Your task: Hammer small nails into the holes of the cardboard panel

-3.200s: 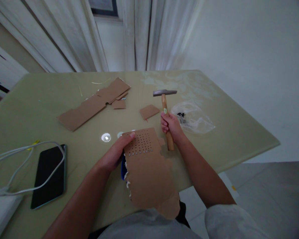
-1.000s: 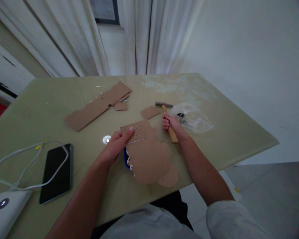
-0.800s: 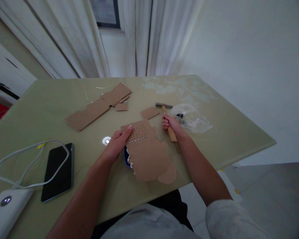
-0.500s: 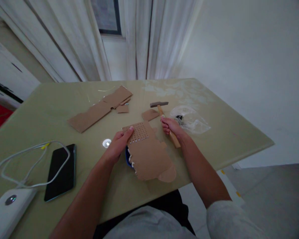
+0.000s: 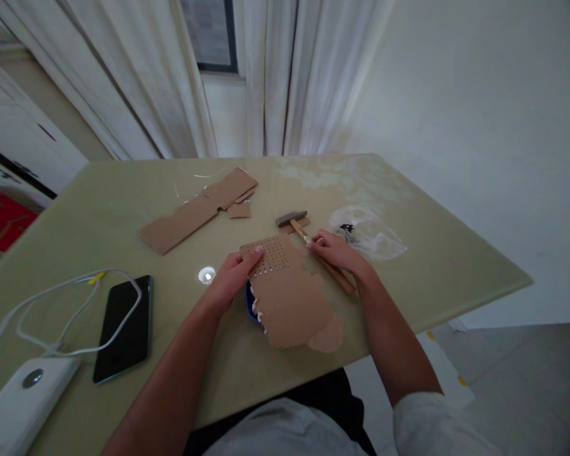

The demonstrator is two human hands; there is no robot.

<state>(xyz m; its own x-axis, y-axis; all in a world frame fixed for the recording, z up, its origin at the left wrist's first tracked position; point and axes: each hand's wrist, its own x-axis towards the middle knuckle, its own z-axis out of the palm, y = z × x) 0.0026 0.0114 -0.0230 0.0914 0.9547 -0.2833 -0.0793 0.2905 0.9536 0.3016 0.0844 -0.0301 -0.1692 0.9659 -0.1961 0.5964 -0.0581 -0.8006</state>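
Note:
A brown cardboard piece [image 5: 297, 304] lies over a blue object [image 5: 252, 304], of which only the left edge shows. Rows of small holes run across the cardboard's far end, with a row of pale dots along their near side. My left hand [image 5: 232, 275] grips the cardboard's far left corner, thumb on top and fingers underneath. To the right, my right hand [image 5: 337, 252] is closed loosely around the wooden handle of a hammer [image 5: 333, 272]. The hammer's metal head points away from me, low over a small cardboard scrap [image 5: 300, 226].
Long cardboard strips [image 5: 199, 212] lie at the back left. A clear plastic bag [image 5: 375, 237] with small dark bits sits beyond my right hand. On the left are a white round item [image 5: 206, 275], a phone [image 5: 123, 335], a white cable [image 5: 76, 278] and a white device [image 5: 28, 399].
The hammer has come down toward the table, its head shifting left and nearer me. My right hand's grip on it looks looser. The view has shifted slightly.

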